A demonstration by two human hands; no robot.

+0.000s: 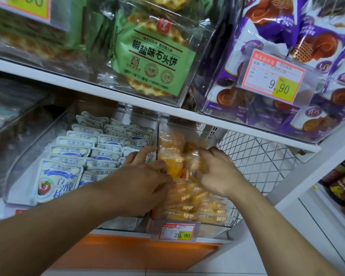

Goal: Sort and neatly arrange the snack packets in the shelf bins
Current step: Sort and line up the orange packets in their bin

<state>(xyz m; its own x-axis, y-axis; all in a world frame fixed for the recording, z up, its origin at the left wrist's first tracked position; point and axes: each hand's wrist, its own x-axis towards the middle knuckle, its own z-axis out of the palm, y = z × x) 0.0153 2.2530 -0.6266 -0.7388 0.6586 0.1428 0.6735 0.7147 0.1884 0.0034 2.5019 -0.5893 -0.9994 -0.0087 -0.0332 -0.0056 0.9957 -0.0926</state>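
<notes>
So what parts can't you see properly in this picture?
Head view, the only one:
- Left hand and right hand: fingertips are buried among the orange packets, so the grip is unclear.
- Orange packets: motion blur and the clear bin wall smear their print.
- Small print on the 29.90 price tag: too small.
- Far-left bins: blurred, cut by the left edge.
- Purple packets: cut by the right edge.

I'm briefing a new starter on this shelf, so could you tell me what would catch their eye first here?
Both hands, left hand and right hand, meet in the lower middle bin, fingers curled into orange packets. Left of it, white packets stand in neat rows. Above, a big green packet and purple packets fill the upper shelf.
</notes>
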